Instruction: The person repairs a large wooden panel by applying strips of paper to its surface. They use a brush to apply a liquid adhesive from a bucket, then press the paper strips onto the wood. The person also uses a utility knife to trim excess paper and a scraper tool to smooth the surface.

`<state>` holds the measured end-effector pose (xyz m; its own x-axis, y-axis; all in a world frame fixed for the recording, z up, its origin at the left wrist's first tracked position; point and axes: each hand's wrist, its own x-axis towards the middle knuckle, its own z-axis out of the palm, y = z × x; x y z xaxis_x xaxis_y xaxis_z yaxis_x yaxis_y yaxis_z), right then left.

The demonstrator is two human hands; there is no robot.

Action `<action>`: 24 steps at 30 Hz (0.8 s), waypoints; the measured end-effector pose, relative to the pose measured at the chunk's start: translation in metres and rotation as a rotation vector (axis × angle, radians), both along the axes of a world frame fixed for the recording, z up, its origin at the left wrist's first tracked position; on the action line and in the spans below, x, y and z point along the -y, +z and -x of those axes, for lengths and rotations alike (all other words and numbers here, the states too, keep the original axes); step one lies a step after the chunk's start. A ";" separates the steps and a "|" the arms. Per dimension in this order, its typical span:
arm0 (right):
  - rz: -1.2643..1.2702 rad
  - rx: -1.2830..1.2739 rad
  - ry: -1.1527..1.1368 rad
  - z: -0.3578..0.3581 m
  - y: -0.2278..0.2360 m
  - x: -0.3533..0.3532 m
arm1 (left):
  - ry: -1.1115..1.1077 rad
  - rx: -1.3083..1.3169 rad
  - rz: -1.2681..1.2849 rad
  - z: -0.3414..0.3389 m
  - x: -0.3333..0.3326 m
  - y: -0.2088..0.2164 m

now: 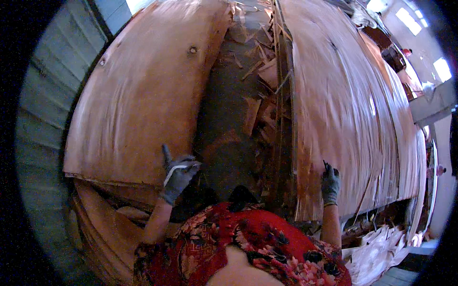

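Observation:
My left hand (179, 180), in a grey glove, is at the near right corner of the left stack of wood veneer sheets (138, 105). One finger points away from me and the others are curled round a thin white strip (177, 168). My right hand (330, 187), gloved too, is over the near left part of the right veneer stack (343, 114). Its fingers look curled, with a small dark tip (325, 164) sticking out; I cannot make out what they hold, if anything. The right stack's top sheet is rippled and split lengthwise.
Between the stacks runs a dark floor aisle (229, 109), with broken veneer scraps (260, 71) along its right side. A ribbed grey-green wall (52, 128) stands at the left. Crumpled veneer (105, 229) hangs below the left stack; pale torn pieces (379, 250) lie at the near right.

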<state>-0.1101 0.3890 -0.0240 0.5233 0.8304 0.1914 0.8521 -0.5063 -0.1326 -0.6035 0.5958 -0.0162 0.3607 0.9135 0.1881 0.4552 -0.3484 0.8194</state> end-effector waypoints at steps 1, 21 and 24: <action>-0.016 0.013 0.028 -0.007 -0.002 0.003 | -0.064 -0.034 -0.081 -0.014 -0.018 0.005; -0.443 -1.026 0.433 0.014 0.075 -0.390 | -0.662 0.032 0.115 -0.258 -0.326 0.090; -0.473 -1.438 0.365 0.048 0.092 -0.435 | -0.710 0.174 0.241 -0.296 -0.356 0.092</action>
<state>-0.1582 0.8240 0.0676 0.2799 0.9600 -0.0044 -0.0642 0.0141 -0.9978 -0.3073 0.9519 0.0756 0.8593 0.4970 0.1209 0.0469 -0.3120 0.9489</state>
